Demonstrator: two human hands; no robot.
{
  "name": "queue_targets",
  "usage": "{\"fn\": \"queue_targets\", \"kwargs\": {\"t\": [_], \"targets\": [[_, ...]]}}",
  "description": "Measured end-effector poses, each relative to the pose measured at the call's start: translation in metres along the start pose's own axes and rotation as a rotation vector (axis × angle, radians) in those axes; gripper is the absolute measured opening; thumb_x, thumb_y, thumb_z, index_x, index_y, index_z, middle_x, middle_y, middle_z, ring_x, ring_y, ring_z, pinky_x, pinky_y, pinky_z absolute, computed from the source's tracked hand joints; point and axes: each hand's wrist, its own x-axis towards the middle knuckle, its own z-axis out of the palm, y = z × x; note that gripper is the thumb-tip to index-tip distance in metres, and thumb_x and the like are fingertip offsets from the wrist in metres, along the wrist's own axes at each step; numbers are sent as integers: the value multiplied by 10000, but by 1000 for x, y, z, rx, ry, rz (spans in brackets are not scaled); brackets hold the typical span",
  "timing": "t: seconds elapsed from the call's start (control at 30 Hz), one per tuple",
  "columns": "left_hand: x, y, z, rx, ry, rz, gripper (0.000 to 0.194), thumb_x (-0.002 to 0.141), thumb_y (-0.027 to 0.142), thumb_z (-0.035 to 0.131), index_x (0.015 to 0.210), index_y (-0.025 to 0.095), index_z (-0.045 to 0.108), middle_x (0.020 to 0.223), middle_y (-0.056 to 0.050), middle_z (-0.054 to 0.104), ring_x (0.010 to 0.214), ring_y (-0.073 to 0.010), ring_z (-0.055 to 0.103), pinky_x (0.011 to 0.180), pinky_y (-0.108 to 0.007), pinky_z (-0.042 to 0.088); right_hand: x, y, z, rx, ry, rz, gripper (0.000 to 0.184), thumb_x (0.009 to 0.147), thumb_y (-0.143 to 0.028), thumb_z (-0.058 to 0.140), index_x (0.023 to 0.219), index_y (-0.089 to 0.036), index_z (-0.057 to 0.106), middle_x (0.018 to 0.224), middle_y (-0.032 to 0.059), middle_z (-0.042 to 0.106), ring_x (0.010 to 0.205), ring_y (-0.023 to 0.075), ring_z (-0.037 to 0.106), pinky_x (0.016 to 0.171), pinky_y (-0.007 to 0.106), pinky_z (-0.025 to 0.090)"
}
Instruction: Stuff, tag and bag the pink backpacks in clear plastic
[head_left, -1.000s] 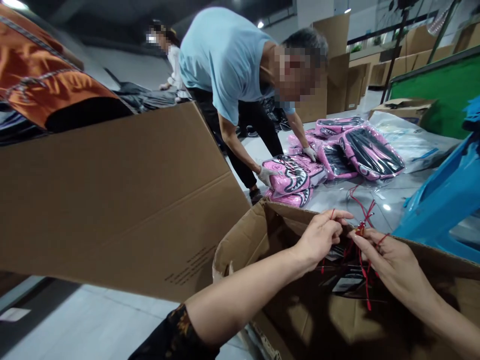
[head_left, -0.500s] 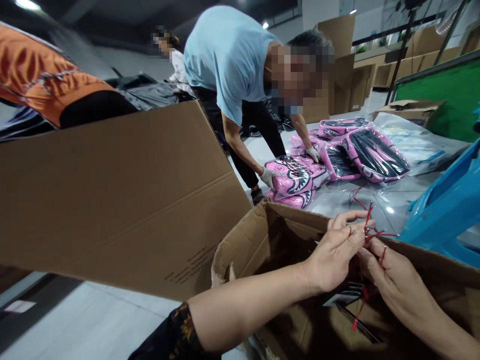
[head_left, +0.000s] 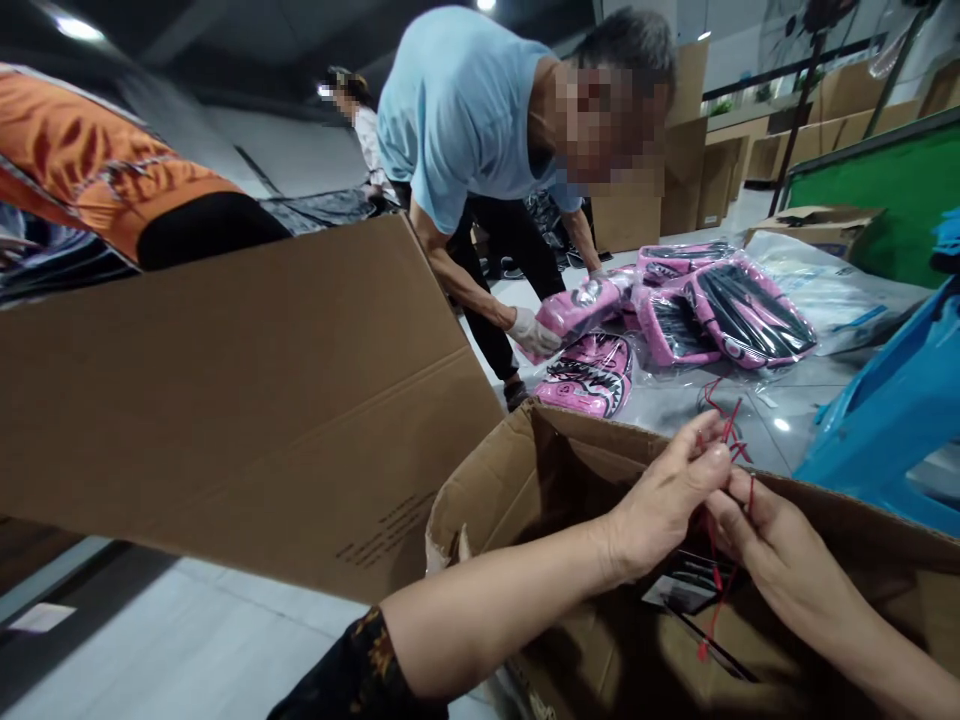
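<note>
My left hand [head_left: 664, 505] and my right hand [head_left: 776, 555] are close together above an open cardboard box [head_left: 592, 440], fingertips almost meeting. Both pinch thin red string [head_left: 724, 440], which runs up past my fingers and hangs down into the box. A black-and-white hang tag [head_left: 681, 585] dangles below my hands on the string. Inside the box, the contents are mostly in shadow and cannot be made out. A patterned dark sleeve [head_left: 360, 670] covers my left forearm.
A tall cardboard flap [head_left: 225, 400] stands left of my hands. Beyond it, a person in a light blue T-shirt [head_left: 457, 120] handles pink shark-print bags [head_left: 592, 375] in plastic with a gloved hand [head_left: 534, 333]. A blue plastic stool [head_left: 892, 410] stands at right.
My hands have drawn closer together on the red string. The person in blue has lifted a pink bag off the stack, uncovering the bag below.
</note>
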Motion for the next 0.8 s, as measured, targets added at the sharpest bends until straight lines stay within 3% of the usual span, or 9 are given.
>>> {"fn": "queue_targets", "kwargs": {"t": [0.07,0.17,0.23,0.37,0.53,0.7,0.8], "targets": [[3,5,-9,-6,-96,-43,752,885,584,683,1476,150,517,1494,-153,568,1398,-290,515,1224,-453,362,-2,1,-6,80,-22,73,447,936,-658,511,805,-238,593,665,17,613,571,163,549,509,262,516],[1,9,-19,-42,-220,-92,664,799,604,774,1270,143,696,1311,-140,702,1300,-325,601,1188,-483,394,-5,4,-13,109,-11,140,426,926,-646,553,854,-231,616,615,-10,551,522,146,501,457,245,462],[-1,7,-22,-63,-262,-84,624,785,629,776,1189,156,742,1250,-124,731,1265,-330,622,1186,-489,388,-5,8,-14,37,27,83,412,908,-631,588,844,-227,639,662,14,608,583,165,574,541,259,520],[-3,-8,-18,-18,-323,-60,681,805,707,709,1211,161,726,1247,-115,719,1250,-306,618,1194,-459,364,-2,13,-10,-96,85,-50,373,925,-568,580,805,-230,684,785,49,714,701,197,677,691,283,581],[-6,-22,-12,-60,-288,-43,656,822,710,687,1139,138,742,1168,-103,726,1183,-277,633,1165,-429,385,-6,11,-10,-174,64,-136,382,988,-522,512,862,-231,726,843,49,760,747,206,724,717,283,594],[-11,-21,-6,-164,-161,-99,623,708,692,799,950,118,792,954,-88,758,1038,-283,679,1113,-447,427,-12,7,-14,-606,216,-361,451,1062,-457,375,974,-220,748,876,69,789,579,187,686,506,303,475],[-11,-20,-7,-143,-133,-117,628,667,713,814,898,130,807,934,-86,766,1051,-291,670,1113,-451,427,-10,5,-18,-780,236,-528,415,1080,-356,350,969,-221,727,863,62,785,630,180,701,541,297,475]]}}
